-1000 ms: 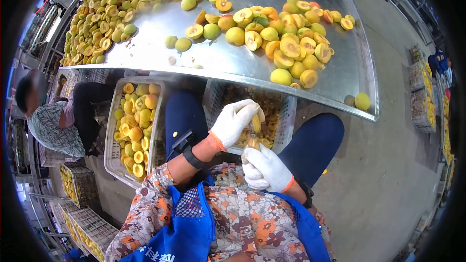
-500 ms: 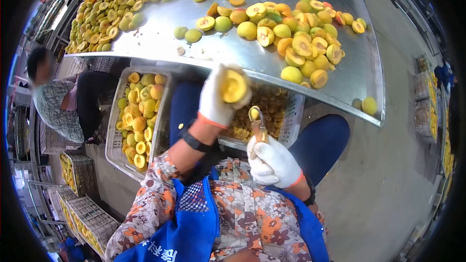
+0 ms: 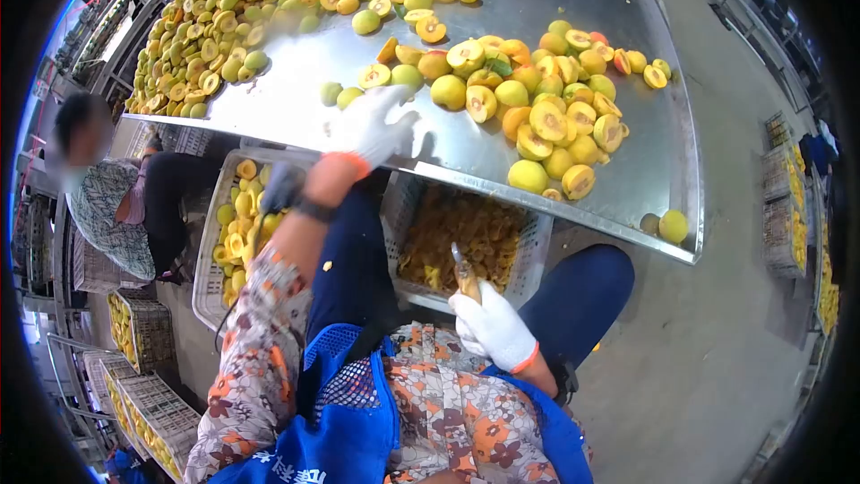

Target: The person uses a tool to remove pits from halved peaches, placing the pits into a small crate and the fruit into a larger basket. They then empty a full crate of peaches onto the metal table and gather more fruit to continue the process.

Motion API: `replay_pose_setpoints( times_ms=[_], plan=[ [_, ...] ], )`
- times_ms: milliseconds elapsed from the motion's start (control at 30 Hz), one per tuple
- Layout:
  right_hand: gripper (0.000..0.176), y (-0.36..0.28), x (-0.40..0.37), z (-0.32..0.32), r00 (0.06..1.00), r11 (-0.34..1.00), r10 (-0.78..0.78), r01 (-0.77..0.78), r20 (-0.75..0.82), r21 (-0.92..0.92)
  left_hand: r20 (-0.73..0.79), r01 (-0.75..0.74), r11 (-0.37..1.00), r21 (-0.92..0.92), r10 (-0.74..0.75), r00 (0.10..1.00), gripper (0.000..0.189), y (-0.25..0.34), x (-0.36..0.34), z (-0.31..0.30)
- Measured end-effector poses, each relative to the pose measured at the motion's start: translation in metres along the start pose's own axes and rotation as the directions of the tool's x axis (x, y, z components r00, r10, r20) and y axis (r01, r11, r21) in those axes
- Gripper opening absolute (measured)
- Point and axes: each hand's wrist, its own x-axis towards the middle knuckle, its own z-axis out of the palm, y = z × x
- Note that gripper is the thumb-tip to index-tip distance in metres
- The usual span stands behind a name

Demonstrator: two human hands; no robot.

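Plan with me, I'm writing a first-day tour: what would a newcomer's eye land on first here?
Probably the mass of yellow-green fruit spread over the far left of the shiny metal table, with a smaller pile nearer its right end. Next, the white-gloved left hand, blurred over the table's near edge, and the slim tool in the right hand, above a crate of brownish scraps.

Single head-worn view, facing forward and down
From above the wearer's lap, it takes in both hands close up, the metal table [image 3: 537, 0] just beyond, and floor [image 3: 681, 350] alongside.
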Motion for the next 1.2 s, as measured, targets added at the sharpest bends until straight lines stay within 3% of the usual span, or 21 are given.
replay_pose_setpoints(
  times_ms=[100, 133, 167, 233, 300, 367, 433, 467, 500, 567, 600, 633, 700, 733, 767, 833, 967, 1033, 1067, 1133, 1200],
  plan=[
    [0.016, 0.004, -0.003, -0.005, 0.999, 0.999, -0.03, 0.03, -0.026, -0.022, 0.22, 0.028, 0.996, 0.086, -0.046, 0.974, 0.057, 0.034, 0.054, 0.042],
    [0.016, 0.005, -0.004, -0.006, 0.999, 0.999, -0.041, 0.04, -0.035, -0.029, 0.172, -0.001, 0.978, 0.209, -0.036, 0.984, 0.054, 0.033, 0.065, 0.062],
    [0.016, 0.007, -0.006, -0.007, 0.998, 0.999, -0.035, 0.035, -0.054, -0.003, 0.168, -0.009, 0.979, 0.202, -0.026, 0.985, 0.054, 0.041, 0.073, 0.062],
    [0.017, 0.008, -0.009, -0.008, 0.997, 0.999, -0.024, 0.026, -0.073, 0.026, 0.242, 0.11, 0.952, 0.286, -0.183, 0.953, 0.053, 0.05, 0.083, 0.059],
    [0.017, 0.01, -0.01, -0.008, 0.996, 0.999, -0.003, 0.008, -0.089, 0.053, 0.241, 0.122, 0.949, 0.29, -0.196, 0.951, 0.054, 0.048, 0.082, 0.054],
    [0.018, 0.007, -0.011, -0.009, 0.996, 0.998, -0.004, 0.009, -0.093, 0.06, 0.238, 0.146, 0.97, 0.192, -0.19, 0.953, 0.056, 0.037, 0.07, 0.044],
    [0.019, 0.007, -0.008, -0.009, 0.995, 0.997, 0.011, -0.003, -0.096, 0.082, 0.233, 0.266, 0.961, -0.081, -0.241, 0.942, 0.057, 0.04, 0.039, 0.02],
    [0.021, 0.006, -0.006, -0.007, 0.983, 0.997, -0.072, 0.067, -0.167, -0.039, 0.338, 0.355, 0.855, -0.379, -0.229, 0.913, 0.055, 0.044, 0.02, 0.004],
    [0.023, 0.003, -0.003, -0.006, 0.96, 0.977, -0.166, 0.129, -0.224, -0.171, 0.424, 0.436, 0.647, -0.626, -0.187, 0.886, 0.054, 0.045, 0.002, -0.005],
    [0.03, -0.008, 0.002, -0.003, 0.912, 0.888, -0.33, 0.213, -0.244, -0.407, 0.444, 0.447, 0.019, -0.894, -0.093, 0.891, 0.052, 0.049, -0.038, 0.009],
    [0.031, -0.012, 0.003, 0.001, 0.864, 0.806, -0.448, 0.279, -0.23, -0.522, 0.501, 0.501, -0.011, -0.865, -0.046, 0.864, 0.059, 0.051, -0.057, 0.005],
    [0.032, -0.02, 0.002, 0.006, 0.803, 0.703, -0.561, 0.333, -0.202, -0.629, 0.54, 0.549, -0.102, -0.83, 0.103, 0.835, 0.061, 0.044, -0.071, 0.006],
    [0.035, -0.033, -0.001, 0.016, 0.798, 0.682, -0.566, 0.313, -0.206, -0.661, 0.575, 0.537, -0.248, -0.806, -0.111, 0.811, 0.061, 0.092, -0.09, -0.002],
    [0.036, -0.036, -0.001, 0.019, 0.753, 0.622, -0.63, 0.341, -0.192, -0.705, 0.593, 0.55, -0.295, -0.781, -0.074, 0.802, 0.06, 0.096, -0.096, -0.002],
    [0.038, -0.037, -0.002, 0.021, 0.703, 0.557, -0.69, 0.364, -0.173, -0.746, 0.569, 0.527, -0.3, -0.795, -0.069, 0.819, 0.06, 0.106, -0.1, 0.0],
    [0.041, -0.032, -0.001, 0.02, 0.72, 0.565, -0.667, 0.322, -0.191, -0.76, 0.512, 0.484, -0.217, -0.848, -0.097, 0.853, 0.06, 0.113, -0.106, 0.004],
    [0.042, -0.025, -0.007, 0.024, 0.706, 0.578, -0.662, 0.268, -0.251, -0.771, 0.464, 0.447, -0.181, -0.876, -0.062, 0.884, 0.05, 0.121, -0.115, 0.003],
    [0.042, -0.022, -0.008, 0.026, 0.718, 0.6, -0.638, 0.236, -0.279, -0.765, 0.393, 0.391, -0.042, -0.919, -0.043, 0.919, 0.048, 0.121, -0.117, 0.006],
    [0.044, -0.019, -0.008, 0.026, 0.714, 0.603, -0.639, 0.236, -0.285, -0.762, 0.394, 0.392, -0.043, -0.919, -0.043, 0.918, 0.048, 0.123, -0.118, 0.007],
    [0.046, -0.013, -0.006, 0.025, 0.713, 0.608, -0.638, 0.236, -0.29, -0.758, 0.281, 0.284, 0.234, -0.93, -0.047, 0.959, 0.053, 0.127, -0.119, 0.007],
    [0.048, -0.01, -0.006, 0.022, 0.708, 0.549, -0.662, 0.236, -0.245, -0.801, 0.292, 0.295, 0.243, -0.924, -0.048, 0.955, 0.051, 0.126, -0.119, 0.007]
  ],
)
